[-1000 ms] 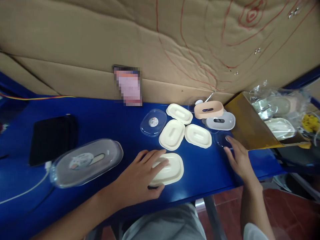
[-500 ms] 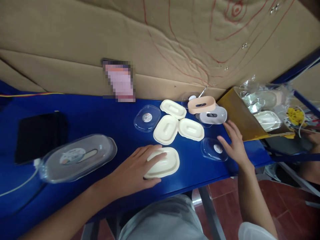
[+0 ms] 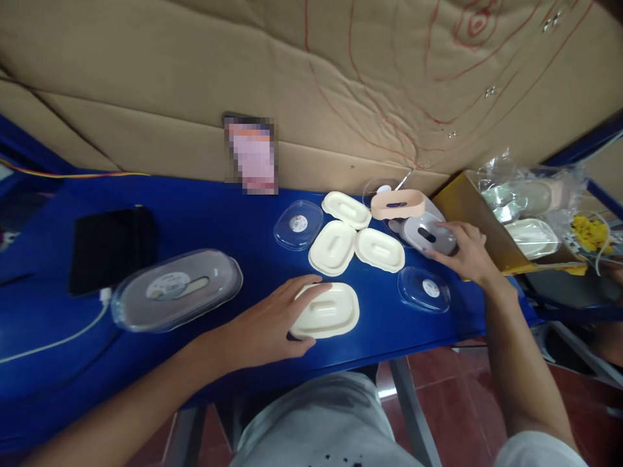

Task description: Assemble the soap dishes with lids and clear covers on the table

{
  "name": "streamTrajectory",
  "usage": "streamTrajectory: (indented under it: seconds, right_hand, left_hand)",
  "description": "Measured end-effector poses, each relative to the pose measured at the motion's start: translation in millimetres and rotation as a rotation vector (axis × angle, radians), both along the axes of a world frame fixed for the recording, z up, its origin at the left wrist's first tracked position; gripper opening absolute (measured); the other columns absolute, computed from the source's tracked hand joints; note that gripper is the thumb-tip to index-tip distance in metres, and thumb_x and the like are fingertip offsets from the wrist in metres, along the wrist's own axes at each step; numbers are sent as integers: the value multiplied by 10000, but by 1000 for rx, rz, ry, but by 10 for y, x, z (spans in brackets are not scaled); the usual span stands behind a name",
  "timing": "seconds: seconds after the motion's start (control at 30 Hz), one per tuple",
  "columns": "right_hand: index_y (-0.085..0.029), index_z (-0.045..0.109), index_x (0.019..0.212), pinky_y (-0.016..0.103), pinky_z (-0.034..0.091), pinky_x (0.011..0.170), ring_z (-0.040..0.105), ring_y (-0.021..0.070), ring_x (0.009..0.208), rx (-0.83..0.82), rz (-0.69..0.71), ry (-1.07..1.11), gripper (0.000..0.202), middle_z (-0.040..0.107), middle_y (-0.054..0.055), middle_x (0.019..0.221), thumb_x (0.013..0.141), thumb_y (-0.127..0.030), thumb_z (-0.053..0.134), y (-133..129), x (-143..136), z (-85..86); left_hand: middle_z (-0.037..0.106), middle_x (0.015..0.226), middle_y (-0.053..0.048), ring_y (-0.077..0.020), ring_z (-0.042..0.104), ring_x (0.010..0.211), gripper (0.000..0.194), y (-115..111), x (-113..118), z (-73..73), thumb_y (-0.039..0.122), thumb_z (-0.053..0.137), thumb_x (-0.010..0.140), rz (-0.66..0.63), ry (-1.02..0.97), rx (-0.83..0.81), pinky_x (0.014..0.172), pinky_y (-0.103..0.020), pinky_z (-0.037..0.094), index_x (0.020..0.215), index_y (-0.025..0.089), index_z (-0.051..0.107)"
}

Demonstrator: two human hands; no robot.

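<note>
My right hand (image 3: 470,253) has its fingers and thumb pinched around the right end of a grey oval holder with a dark slot (image 3: 421,232), which is tilted. Behind it lies a peach oval holder (image 3: 409,202), also slotted. My left hand (image 3: 282,314) spans the left end of a cream oval dish (image 3: 335,311), thumb at the near edge and fingers at the far edge. Past that dish, several more cream dishes lie close together, one of them in the middle (image 3: 333,248). A clear plastic lid with a round label (image 3: 413,290) rests between my hands.
Another clear lid (image 3: 287,230) lies left of the dishes. A larger packaged oval piece (image 3: 195,301), a black device (image 3: 102,259) and a white cable (image 3: 82,334) are on the left. A phone (image 3: 256,159) leans on the cardboard wall. An open box (image 3: 460,214) with wrapped pieces stands right.
My right hand has moved in and taken hold of a grey holder, tilting it away from another grey piece behind. My left hand stays at the cream dish. The view has shifted slightly.
</note>
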State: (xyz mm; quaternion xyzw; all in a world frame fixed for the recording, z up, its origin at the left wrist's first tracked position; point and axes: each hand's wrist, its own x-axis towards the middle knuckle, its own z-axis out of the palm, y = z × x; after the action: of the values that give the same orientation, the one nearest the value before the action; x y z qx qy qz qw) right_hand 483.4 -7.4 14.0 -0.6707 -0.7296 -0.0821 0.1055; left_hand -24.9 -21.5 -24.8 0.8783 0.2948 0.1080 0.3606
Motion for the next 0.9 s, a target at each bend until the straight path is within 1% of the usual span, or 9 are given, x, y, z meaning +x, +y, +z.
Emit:
streamTrajectory:
  seconds: [0.07,0.17,0.27,0.4,0.5,0.63,0.7,0.8,0.9]
  right_hand:
    - [-270,607,1488,697,446,1118,569,458,1405,29,3,49,748,633,189,1478,921,-756,645,-113,-89,-75]
    - [-263,594,1515,672,455,1158,528,438,1487,23,20,100,681,523,197,1628,993,-700,589,-229,-284,-178]
    - [-275,546,1575,667,461,1180,486,430,1538,22,-24,133,655,449,184,1704,1044,-659,521,-295,-520,-207]
    - [-287,515,1582,687,496,1151,503,455,1516,-69,-150,178,752,406,169,1735,971,-715,609,-317,-767,-203]
    - [-249,603,1419,662,513,1139,553,442,1457,-48,-203,235,641,463,190,1664,921,-648,671,-278,-821,-288]
    - [-218,610,1264,711,478,1140,501,468,1465,22,-231,202,552,514,222,1542,837,-544,734,-208,-782,-433]
    - [-221,606,1237,708,464,1159,519,445,1444,67,-163,225,492,543,212,1496,860,-517,719,-227,-782,-411]
    - [-237,608,1243,699,395,1237,493,419,1486,104,60,258,415,553,185,1494,911,-455,725,-397,-926,-231]
    - [-272,586,1319,658,405,1265,448,384,1554,-57,395,349,462,564,139,1533,900,-343,768,-676,-1296,-40]
  left_hand:
    - [381,1722,-131,-332,446,1578,915,-13,15,-4,260,757,910,21,-2,-24,1277,-499,460,1697,299,293]
    - [393,1710,-133,-328,468,1563,907,-22,35,-15,259,756,921,27,2,-30,1269,-501,467,1695,304,284]
    - [401,1705,-132,-322,469,1561,903,-24,37,-19,255,767,922,15,-4,-26,1275,-496,456,1688,303,292]
    - [413,1701,-129,-321,483,1545,894,-22,31,-19,251,776,919,13,-23,-17,1264,-479,461,1683,308,315]
    - [440,1680,-140,-358,457,1548,917,-14,47,-16,269,818,891,15,-25,27,1271,-538,429,1676,299,345]
    - [493,1634,-146,-405,446,1529,922,2,74,24,266,861,853,8,9,72,1273,-636,357,1650,291,398]
    - [494,1634,-137,-395,449,1527,928,12,72,52,250,853,859,15,-3,23,1265,-616,376,1657,301,382]
    - [451,1676,-118,-369,414,1567,979,32,49,67,229,843,870,32,-56,-70,1285,-576,384,1688,322,314]
    - [415,1702,-127,-364,409,1581,1051,48,27,24,244,855,867,42,-115,-135,1298,-569,390,1718,326,243]
